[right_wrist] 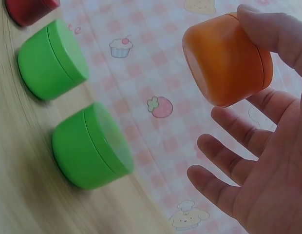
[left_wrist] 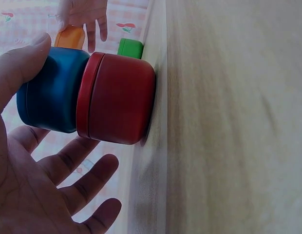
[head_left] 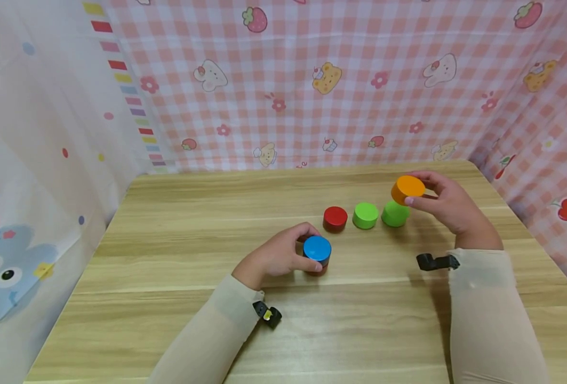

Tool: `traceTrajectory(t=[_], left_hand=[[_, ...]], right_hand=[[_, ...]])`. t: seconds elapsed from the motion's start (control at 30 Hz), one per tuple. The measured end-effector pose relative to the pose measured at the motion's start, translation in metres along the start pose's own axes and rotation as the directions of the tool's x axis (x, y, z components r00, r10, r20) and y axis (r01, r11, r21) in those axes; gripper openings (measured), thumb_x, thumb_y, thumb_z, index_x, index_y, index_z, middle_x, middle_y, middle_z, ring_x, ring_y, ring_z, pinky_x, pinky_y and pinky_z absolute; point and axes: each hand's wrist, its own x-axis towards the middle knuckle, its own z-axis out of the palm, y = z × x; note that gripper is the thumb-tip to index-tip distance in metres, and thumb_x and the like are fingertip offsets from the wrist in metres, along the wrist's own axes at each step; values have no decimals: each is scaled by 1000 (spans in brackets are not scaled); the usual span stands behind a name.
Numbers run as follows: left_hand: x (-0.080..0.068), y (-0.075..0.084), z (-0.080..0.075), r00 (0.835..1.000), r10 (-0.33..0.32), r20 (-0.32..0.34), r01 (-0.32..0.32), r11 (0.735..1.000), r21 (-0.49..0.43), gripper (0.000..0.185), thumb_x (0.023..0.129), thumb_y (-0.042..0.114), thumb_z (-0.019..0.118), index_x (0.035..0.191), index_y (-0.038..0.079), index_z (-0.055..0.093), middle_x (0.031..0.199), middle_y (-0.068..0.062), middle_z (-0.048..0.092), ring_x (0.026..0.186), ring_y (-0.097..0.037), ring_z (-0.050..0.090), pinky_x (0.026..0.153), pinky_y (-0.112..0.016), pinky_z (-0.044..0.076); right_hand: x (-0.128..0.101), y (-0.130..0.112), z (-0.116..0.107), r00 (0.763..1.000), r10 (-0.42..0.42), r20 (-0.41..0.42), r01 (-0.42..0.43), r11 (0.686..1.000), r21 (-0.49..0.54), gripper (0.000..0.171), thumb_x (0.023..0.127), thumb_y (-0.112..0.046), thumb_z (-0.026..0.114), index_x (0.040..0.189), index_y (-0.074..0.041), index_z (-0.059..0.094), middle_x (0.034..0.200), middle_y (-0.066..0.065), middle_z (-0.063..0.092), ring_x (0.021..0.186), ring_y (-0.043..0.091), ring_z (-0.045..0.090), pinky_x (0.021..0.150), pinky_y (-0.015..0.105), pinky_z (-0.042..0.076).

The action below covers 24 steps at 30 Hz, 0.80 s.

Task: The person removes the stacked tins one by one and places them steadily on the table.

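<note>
My left hand [head_left: 283, 253] pinches a small blue round tin [head_left: 317, 248] between thumb and fingers. In the left wrist view the blue tin [left_wrist: 53, 90] sits against the lid of a red tin [left_wrist: 119, 97] below it, which stands on the table. My right hand [head_left: 448, 205] grips an orange tin [head_left: 408, 189], raised above the right green tin [head_left: 396, 214]. In the right wrist view a gap shows between the orange tin [right_wrist: 224, 58] and that green tin [right_wrist: 90, 146]. Another green tin [head_left: 365, 215] and a red tin [head_left: 335, 219] stand to its left in a row.
The wooden table [head_left: 177, 234] ends at the back against a pink checked cloth [head_left: 283, 69]. A white patterned cloth [head_left: 38, 106] hangs on the left. Black wrist cameras are strapped over both sleeves [head_left: 485, 298].
</note>
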Motion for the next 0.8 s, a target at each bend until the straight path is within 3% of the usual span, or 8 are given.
traceTrajectory(t=[0.57,0.8], left_hand=[[0,-1,0,1000,4,-1,-4,1000,10,48,86,27,90,125,25,62,125,6,65,127,-22,54,111,-50,44],[0,0,0,1000,1,1,-1,1000,11,48,86,27,90,125,25,62,126,6,64,128,-23,54,113,-52,42]], right_hand=[[0,28,-14,992,120,-38,-122,992,-38,63,102,-33,72,155,-11,46,129,-16,53,120,12,49,92,16,44],[-1,39,-19,991,121,-58,-122,993,-8,60,102,-31,72,153,-9,48,125,-20,53,117,11,49,89,17,45]])
